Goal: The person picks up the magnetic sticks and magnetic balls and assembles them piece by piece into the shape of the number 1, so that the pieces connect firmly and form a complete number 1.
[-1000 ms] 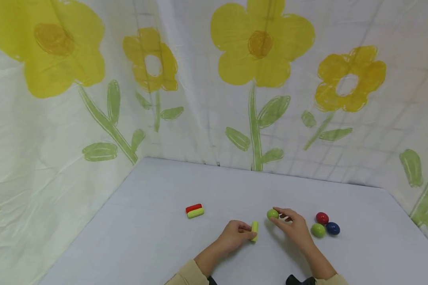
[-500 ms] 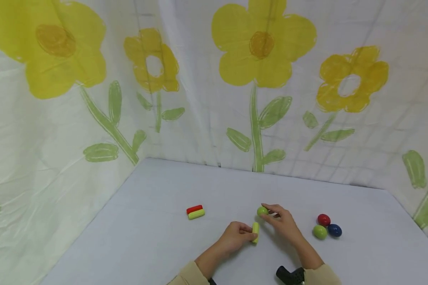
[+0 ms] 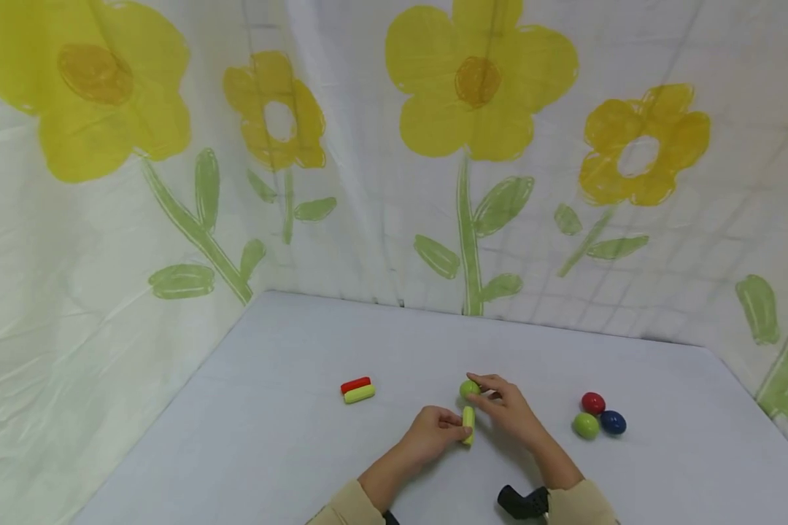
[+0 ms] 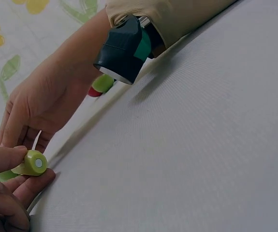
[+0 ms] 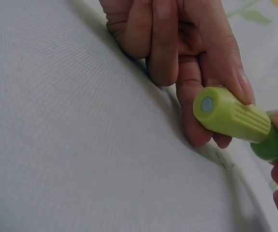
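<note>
Left hand: It (image 3: 430, 435) pinches a yellow stick (image 3: 468, 426), with the thumb on one side and fingers on the other. That looks like a good way to stop it rolling or slipping.
Stick end: The near tip shows a small grey dot (image 5: 206, 104). Nothing covers it, because the hand holds the stick by its sides.
Stick way: It points away from the person, so the far tip faces the ball.
Right hand: It (image 3: 512, 414) pinches a green ball (image 3: 468, 390) with the thumb and fingertips. Holding it from one side seems to leave room for the stick.
Where they meet: The ball is right at the far tip of the stick. I cannot tell if they touch.
Sticks lying down: A red stick (image 3: 355, 383) and another yellow stick (image 3: 359, 394) lie side by side, to the left of the hands. Maybe they go together because they have the same shape.
Balls lying down: A red ball (image 3: 593, 402), another green ball (image 3: 586, 426) and a blue ball (image 3: 613, 422) sit close together on the right, perhaps so the hands have space between the two groups.
Table: The white table (image 3: 249, 459) looks flat, which may help the balls rest.
</note>
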A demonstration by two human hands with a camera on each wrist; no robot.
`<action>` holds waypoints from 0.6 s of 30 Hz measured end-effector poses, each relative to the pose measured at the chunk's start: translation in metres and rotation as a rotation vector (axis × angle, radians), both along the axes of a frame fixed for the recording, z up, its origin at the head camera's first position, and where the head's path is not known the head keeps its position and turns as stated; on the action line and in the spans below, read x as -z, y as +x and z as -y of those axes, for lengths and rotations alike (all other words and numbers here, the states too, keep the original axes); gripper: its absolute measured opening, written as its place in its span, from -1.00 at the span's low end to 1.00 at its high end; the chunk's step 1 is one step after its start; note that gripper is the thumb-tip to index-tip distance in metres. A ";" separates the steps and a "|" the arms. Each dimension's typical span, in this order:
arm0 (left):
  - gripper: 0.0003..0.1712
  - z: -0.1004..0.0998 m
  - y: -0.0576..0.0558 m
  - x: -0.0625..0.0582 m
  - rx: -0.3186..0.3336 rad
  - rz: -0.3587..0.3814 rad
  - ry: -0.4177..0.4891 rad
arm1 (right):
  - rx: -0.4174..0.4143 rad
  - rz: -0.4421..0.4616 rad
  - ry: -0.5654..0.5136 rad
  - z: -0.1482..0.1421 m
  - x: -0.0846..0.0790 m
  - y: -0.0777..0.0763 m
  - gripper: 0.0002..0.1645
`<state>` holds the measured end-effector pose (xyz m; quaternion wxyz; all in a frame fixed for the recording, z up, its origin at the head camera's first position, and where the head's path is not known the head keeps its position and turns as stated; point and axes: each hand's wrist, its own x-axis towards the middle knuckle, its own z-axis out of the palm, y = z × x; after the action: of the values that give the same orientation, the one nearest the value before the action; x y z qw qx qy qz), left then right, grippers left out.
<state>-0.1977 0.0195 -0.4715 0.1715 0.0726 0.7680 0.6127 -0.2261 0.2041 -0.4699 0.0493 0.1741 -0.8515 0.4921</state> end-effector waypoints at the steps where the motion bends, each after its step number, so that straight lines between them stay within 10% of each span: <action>1: -0.82 0.000 0.000 0.000 -0.001 0.001 -0.005 | 0.002 -0.002 0.000 0.001 0.001 0.000 -0.52; 18: -0.81 0.000 0.003 -0.003 -0.004 -0.017 0.011 | 0.042 0.038 -0.019 0.004 -0.003 0.007 -0.59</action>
<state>-0.1947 0.0190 -0.4687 0.1634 0.0774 0.7662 0.6166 -0.2193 0.2000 -0.4664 0.0450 0.1465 -0.8511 0.5021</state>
